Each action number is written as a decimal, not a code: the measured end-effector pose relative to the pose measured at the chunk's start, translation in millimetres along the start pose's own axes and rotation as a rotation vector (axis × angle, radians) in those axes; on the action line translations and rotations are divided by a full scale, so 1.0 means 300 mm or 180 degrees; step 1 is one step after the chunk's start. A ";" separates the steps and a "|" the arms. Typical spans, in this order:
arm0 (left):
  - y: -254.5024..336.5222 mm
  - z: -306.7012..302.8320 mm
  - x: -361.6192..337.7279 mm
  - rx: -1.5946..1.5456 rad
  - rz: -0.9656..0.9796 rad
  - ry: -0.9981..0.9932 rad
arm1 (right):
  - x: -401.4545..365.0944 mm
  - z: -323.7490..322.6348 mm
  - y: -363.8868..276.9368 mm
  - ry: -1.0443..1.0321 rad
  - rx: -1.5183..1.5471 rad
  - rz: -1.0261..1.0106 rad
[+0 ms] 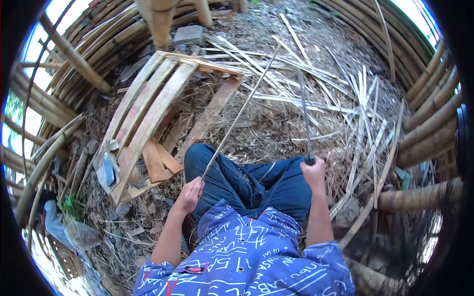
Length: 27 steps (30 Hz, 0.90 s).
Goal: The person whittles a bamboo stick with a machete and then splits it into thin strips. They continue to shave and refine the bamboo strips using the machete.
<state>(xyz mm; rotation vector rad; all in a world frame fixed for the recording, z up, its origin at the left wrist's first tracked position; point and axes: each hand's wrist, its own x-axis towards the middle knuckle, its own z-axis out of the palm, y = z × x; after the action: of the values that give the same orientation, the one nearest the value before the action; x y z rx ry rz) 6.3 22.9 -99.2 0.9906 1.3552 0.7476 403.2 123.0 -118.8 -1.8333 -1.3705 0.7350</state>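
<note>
My left hand (190, 196) is closed around the lower end of a long, thin bamboo strip (240, 113). The strip slants up and away to the right, over my left knee. My right hand (314, 171) grips a long-bladed knife (305, 116) by its dark handle, over my right knee. Its narrow blade points forward, seen nearly edge-on. Blade and strip are apart. Both hands are in front of my crossed legs in blue jeans (234, 180).
A slatted wooden pallet (148, 108) lies tilted on the left. Pale split bamboo strips (316, 106) are scattered ahead and to the right over shavings. A grey block (188, 35) lies at the back. Bamboo pole walls (427, 143) curve around the ground.
</note>
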 end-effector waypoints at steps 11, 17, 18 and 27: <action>0.303 -0.013 0.108 -0.0831 0.0693 0.0357 | -0.153 0.012 -0.181 -0.0804 0.2827 0.1343; 0.428 0.012 0.111 -0.0832 0.0198 -0.0300 | -0.222 0.011 -0.204 -0.1402 0.4057 0.1774; 0.435 0.021 0.105 -0.0705 0.0127 -0.0337 | -0.242 0.020 -0.211 -0.1268 0.3781 0.1641; 0.182 0.088 0.093 0.0175 0.0623 -0.0309 | -0.195 -0.022 -0.196 -0.0656 0.1880 -0.0148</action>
<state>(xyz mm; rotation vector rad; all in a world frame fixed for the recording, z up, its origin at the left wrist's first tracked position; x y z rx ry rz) 41.4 67.4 -63.5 1.2006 1.2118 0.8010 360.0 75.8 -65.7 -1.2826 -1.1495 1.1830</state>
